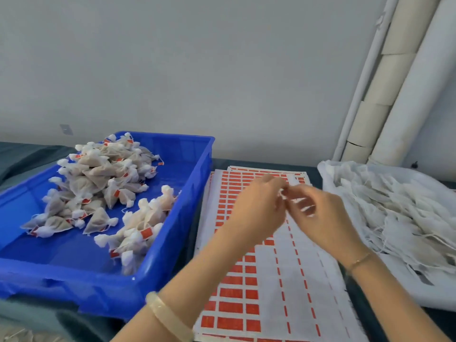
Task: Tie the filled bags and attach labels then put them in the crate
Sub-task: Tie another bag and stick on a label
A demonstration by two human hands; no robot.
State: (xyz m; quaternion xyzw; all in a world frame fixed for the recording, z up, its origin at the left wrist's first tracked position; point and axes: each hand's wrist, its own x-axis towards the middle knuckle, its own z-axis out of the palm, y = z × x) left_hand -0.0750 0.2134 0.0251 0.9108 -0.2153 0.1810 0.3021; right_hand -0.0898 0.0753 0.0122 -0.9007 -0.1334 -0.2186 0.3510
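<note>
Between pinching hands [256, 206] [323, 218], blurred string [283, 193], axis unclear.

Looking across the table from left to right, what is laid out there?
Blue crate holding tied bags → sheets of red labels → white tray piled with loose bags.

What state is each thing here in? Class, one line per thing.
Blue plastic crate: partly filled.
Small white mesh bags with red labels: tied, heaped in the crate.
White sheet of red rectangular labels: flat, partly peeled.
White tray: piled with flat white bags, strings loose.
Left hand: over the sheet, fingertips blurred.
Right hand: fingertips meeting the left's, blurred.
</note>
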